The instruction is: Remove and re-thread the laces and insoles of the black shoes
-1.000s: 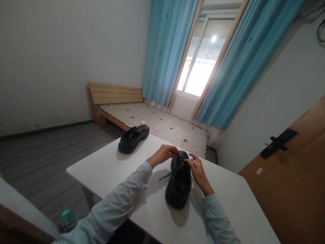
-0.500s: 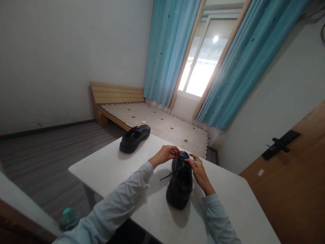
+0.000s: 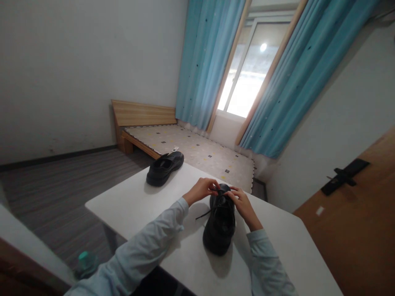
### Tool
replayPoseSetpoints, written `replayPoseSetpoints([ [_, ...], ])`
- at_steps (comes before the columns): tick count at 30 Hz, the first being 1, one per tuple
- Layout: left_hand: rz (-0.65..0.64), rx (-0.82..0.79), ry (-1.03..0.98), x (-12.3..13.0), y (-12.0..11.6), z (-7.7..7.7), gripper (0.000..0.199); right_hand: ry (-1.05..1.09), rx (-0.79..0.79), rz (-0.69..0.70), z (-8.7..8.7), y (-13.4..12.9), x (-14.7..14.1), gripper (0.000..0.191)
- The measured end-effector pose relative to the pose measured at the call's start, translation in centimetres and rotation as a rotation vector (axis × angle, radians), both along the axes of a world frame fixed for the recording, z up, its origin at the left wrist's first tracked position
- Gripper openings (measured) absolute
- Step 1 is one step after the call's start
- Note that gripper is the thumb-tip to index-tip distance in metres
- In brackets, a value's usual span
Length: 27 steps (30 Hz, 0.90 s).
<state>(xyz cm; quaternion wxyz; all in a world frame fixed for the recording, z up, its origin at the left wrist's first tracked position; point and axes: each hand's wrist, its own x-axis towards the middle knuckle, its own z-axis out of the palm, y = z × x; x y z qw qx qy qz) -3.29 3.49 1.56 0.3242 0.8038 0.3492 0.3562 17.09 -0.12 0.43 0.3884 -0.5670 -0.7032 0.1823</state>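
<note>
A black lace-up shoe (image 3: 218, 232) stands on the white table (image 3: 123, 197) with its heel toward me and its toe pointing away. Both my hands are at the lacing near its toe. My left hand (image 3: 202, 191) pinches a dark shoelace (image 3: 202, 215) at the left of the lacing; a loose end of lace sticks out leftward lower down. From the right, my right hand (image 3: 242, 201) has thumb and fingers closed together on the lace over the shoe's front. A second black shoe (image 3: 163, 169) rests at the table's far left edge, apart from my hands.
Beyond the table is a bed (image 3: 197, 146) with a patterned mattress and wooden headboard. Blue curtains (image 3: 210, 61) hang beside a window (image 3: 249, 74). A wooden door (image 3: 364, 230) is at the right. A green-topped container (image 3: 86, 261) stands on the floor at lower left.
My right hand has moved slightly left, and its fingers have closed in on the lace near my left hand. The shoes stay in place; the view has shifted slightly.
</note>
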Motion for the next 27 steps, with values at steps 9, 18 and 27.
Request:
replayPoseSetpoints([
  [9, 0.005, -0.012, -0.013, -0.2, 0.1, -0.2, 0.024, -0.197, -0.088, 0.234, 2.7, 1.7, -0.4, 0.016],
  [18, -0.004, -0.039, -0.048, 0.0, 0.0, -0.2, 0.024, -0.446, -0.12, 0.255, 4.4, 3.2, -1.2, 0.011],
  [27, 0.042, 0.001, -0.036, 0.2, -0.2, 0.1, 0.023, -0.412, -0.043, 0.214, 3.5, 2.9, -1.5, 0.013],
])
